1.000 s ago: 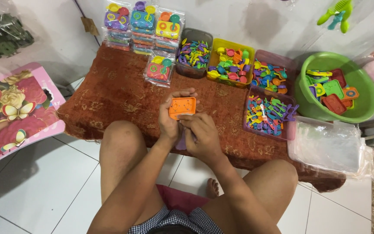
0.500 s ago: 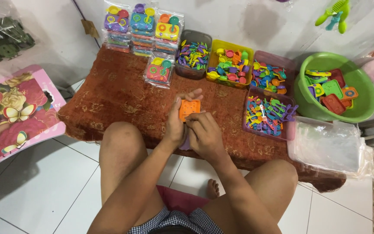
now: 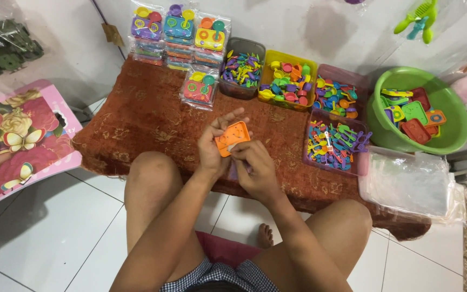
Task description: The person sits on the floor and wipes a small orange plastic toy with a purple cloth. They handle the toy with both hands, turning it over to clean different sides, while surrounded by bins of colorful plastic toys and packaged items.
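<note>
Orange tray held by both hands is smooth moulded plastic, slightly glossy; under it a rust-brown cloth, matt, woven, patterned. Behind the cloth, clear glossy plastic packets and plastic tubs of shiny coloured toy pieces; right of it a glossy green plastic basin and crinkled clear bags. Floor tiles are smooth, glazed white.
</note>
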